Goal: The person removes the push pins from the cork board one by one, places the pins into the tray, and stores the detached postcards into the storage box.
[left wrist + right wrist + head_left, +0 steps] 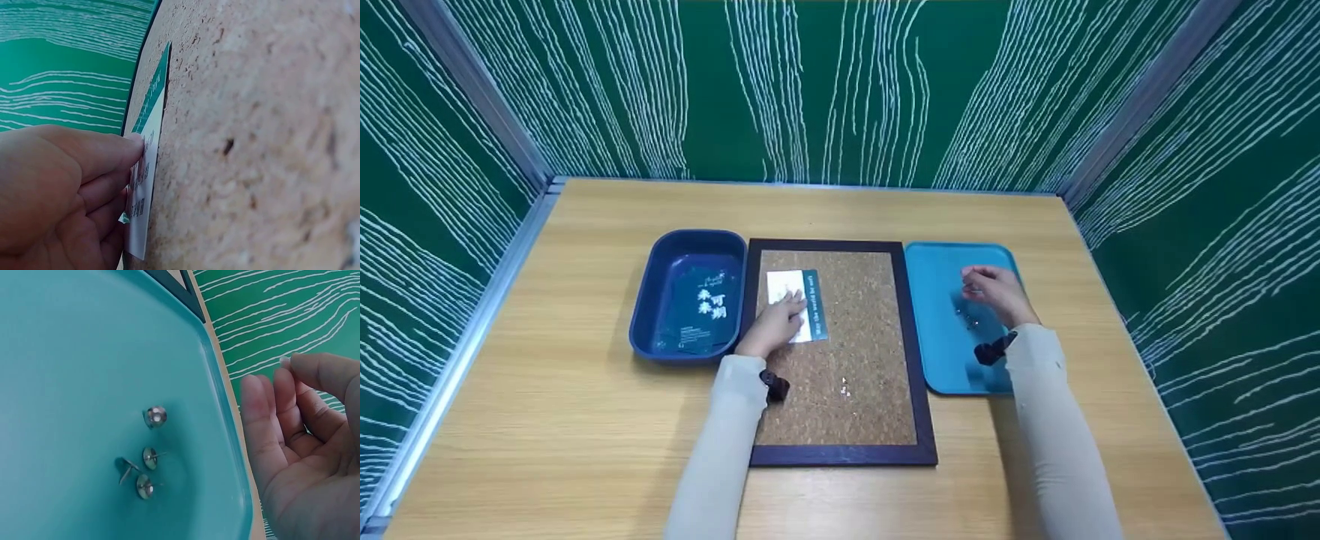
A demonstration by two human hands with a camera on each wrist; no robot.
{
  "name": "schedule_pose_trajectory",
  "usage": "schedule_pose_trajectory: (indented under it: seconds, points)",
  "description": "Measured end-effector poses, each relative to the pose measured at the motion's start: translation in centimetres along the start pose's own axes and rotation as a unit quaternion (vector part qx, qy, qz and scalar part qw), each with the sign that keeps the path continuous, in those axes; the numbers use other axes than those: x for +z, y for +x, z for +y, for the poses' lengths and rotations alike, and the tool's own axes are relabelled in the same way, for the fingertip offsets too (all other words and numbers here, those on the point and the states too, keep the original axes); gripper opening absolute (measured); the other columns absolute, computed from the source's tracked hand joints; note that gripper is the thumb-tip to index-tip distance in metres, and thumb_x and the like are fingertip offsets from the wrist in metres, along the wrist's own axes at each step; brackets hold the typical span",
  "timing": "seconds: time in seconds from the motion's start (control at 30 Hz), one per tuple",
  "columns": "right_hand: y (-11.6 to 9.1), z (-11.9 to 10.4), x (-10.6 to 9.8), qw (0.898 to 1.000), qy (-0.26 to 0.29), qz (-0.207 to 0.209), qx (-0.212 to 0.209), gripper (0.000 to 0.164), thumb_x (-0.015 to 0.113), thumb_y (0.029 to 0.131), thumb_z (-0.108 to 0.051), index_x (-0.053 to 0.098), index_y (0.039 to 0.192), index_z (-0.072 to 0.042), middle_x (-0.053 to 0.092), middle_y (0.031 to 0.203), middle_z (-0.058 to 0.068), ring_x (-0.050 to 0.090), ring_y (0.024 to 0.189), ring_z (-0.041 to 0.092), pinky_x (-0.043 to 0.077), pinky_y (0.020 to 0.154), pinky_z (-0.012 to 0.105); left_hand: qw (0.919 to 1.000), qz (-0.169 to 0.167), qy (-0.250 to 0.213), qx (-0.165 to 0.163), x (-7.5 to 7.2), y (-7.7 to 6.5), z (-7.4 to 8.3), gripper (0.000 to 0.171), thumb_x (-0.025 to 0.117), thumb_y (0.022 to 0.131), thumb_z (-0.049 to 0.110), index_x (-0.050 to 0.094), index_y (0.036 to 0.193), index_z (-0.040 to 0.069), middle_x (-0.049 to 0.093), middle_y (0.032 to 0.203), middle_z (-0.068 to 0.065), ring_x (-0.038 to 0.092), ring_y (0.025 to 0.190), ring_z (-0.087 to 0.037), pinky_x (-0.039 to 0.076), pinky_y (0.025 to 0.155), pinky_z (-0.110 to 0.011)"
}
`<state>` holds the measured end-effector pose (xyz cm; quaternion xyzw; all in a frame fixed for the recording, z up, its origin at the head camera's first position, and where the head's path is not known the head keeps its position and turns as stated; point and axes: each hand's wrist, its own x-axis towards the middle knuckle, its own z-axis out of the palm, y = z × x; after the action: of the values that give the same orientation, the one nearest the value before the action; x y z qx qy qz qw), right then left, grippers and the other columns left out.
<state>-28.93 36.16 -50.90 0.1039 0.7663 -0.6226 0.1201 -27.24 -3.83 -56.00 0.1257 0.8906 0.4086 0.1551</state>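
A white and green printed card (815,315) lies on the framed corkboard (862,330), toward its upper left. My left hand (775,324) rests on the card, fingertips touching its printed face in the left wrist view. Over the turquoise tray (941,352) is my right hand (997,292), its thumb and index fingertip bent toward each other with a gap between them. Nothing shows between those fingertips in the right wrist view. Below them in the tray are several metal thumbtacks (144,486), some with their pins showing.
To the board's left stands a dark blue bin (641,322) holding a dark teal printed sheet (701,311). Small shiny bits (845,388) lie on the lower part of the corkboard. The wooden table (562,420) is bounded by green walls with white lines.
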Motion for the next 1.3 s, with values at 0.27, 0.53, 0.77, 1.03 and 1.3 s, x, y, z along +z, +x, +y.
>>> schedule_pose_trajectory:
  seconds: [0.27, 0.53, 0.77, 1.03, 1.3]
  points:
    - [-0.4, -0.9, 0.9, 1.000, 0.004, -0.004, 0.002, 0.031, 0.053, 0.099, -0.027, 0.057, 0.119, -0.003, 0.056, 0.120, 0.017, 0.057, 0.110, 0.027, 0.045, 0.106, 0.042, 1.0000, -0.002, 0.007, 0.001, -0.1, -0.1, 0.0, 0.043, 0.044, 0.101, 0.013, 0.043, 0.144, 0.008, 0.028, 0.157, -0.003, 0.016, 0.149, -0.022, 0.016, 0.121, -0.041]
    - [1.2, 0.0, 1.5, 1.000, 0.007, -0.005, -0.007, 0.057, 0.053, 0.097, -0.039, 0.046, 0.136, 0.002, 0.052, 0.134, 0.022, 0.054, 0.122, 0.031, 0.042, 0.109, 0.043, 0.9999, 0.002, 0.015, 0.004, 0.0, 0.0, 0.0, 0.043, 0.044, 0.101, 0.013, 0.043, 0.143, 0.008, 0.029, 0.157, -0.005, 0.016, 0.149, -0.023, 0.015, 0.121, -0.041]
    - [1.9, -0.7, 2.9, 0.998, 0.054, -0.006, 0.006, 0.052, 0.051, 0.100, -0.027, 0.040, 0.142, 0.002, 0.048, 0.139, 0.024, 0.057, 0.120, 0.028, 0.043, 0.107, 0.039, 0.9997, 0.001, 0.021, 0.009, -0.1, 0.0, 0.0, 0.043, 0.046, 0.100, 0.013, 0.044, 0.143, 0.006, 0.030, 0.157, -0.006, 0.017, 0.149, -0.025, 0.017, 0.121, -0.042]
    - [2.5, -1.6, 5.0, 0.994, 0.101, -0.020, 0.029, 0.047, 0.047, 0.101, -0.017, 0.039, 0.144, 0.002, 0.049, 0.140, 0.023, 0.058, 0.119, 0.025, 0.044, 0.107, 0.038, 0.9994, 0.000, 0.033, 0.014, -0.1, 0.2, 0.0, 0.043, 0.047, 0.100, 0.012, 0.045, 0.142, 0.003, 0.031, 0.156, -0.007, 0.019, 0.148, -0.025, 0.018, 0.121, -0.041]
    - [3.2, -1.9, 7.7, 0.992, 0.116, -0.043, 0.040, 0.046, 0.043, 0.103, -0.020, 0.039, 0.143, 0.001, 0.049, 0.141, 0.023, 0.054, 0.124, 0.029, 0.048, 0.103, 0.034, 0.9996, -0.004, 0.027, 0.009, -0.2, 0.2, 0.1, 0.043, 0.046, 0.100, 0.012, 0.044, 0.143, 0.005, 0.029, 0.157, -0.006, 0.017, 0.149, -0.024, 0.017, 0.121, -0.041]
